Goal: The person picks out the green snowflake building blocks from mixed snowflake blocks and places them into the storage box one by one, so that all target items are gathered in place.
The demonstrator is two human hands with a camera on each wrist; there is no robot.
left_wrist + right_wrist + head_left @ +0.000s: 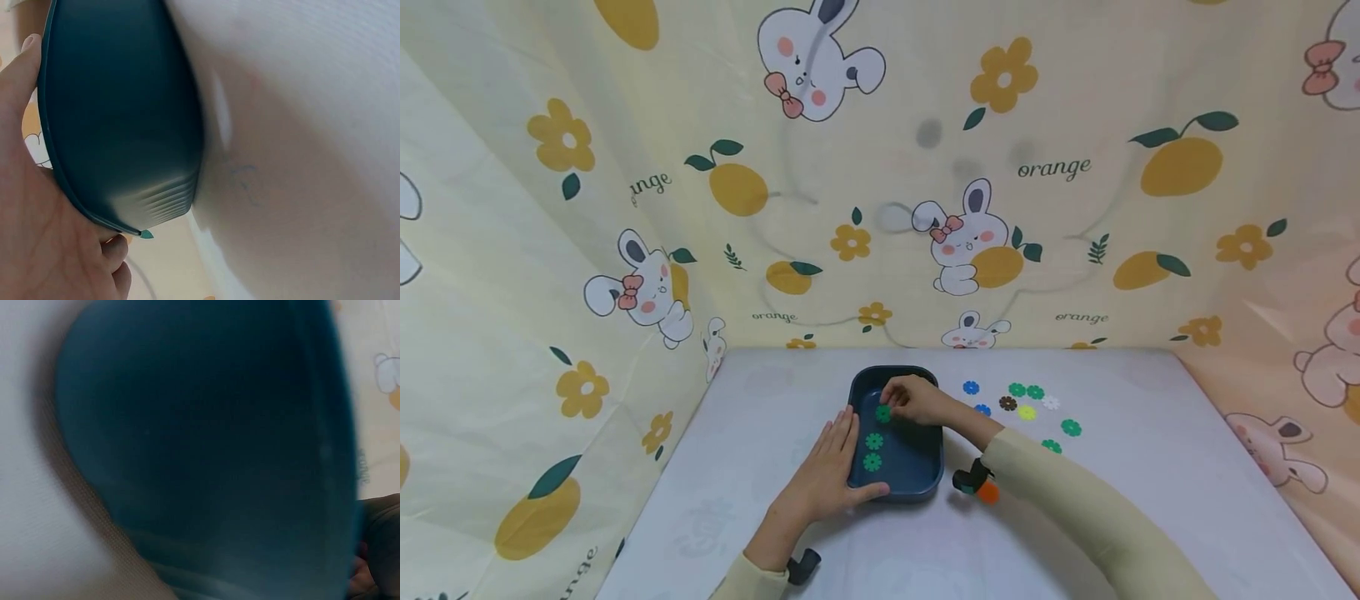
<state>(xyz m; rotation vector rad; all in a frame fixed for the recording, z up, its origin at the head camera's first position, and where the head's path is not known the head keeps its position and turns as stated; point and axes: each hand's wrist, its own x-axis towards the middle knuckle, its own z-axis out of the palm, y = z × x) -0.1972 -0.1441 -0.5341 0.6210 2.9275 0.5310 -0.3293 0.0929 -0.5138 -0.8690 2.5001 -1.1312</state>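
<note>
A dark blue-green rectangular tray (pixel 913 467) stands on the table, several green snowflake-shaped discs inside it. Two of these discs (pixel 874 442) lie along its left side. My right hand (pixel 928 403) reaches over the right rim, with curled thumb and fingers pinching another green disc (pixel 883 413) low inside the tray. Along the tray's left edge my left hand (pixel 823 467) rests with straight fingers, its thumb lying across the near rim. The left wrist view shows that palm (pixel 31 206) close against the tray wall. In the right wrist view the tray's side (pixel 206 437) hides the fingers.
Right of the tray lie loose discs: blue (pixel 972 387), brown (pixel 1008 403), yellow (pixel 1027 412), white (pixel 1051 402) and several green (pixel 1071 427). An orange disc (pixel 988 493) sits below the right wrist's camera (pixel 972 477). A printed curtain (pixel 887 167) encloses the table.
</note>
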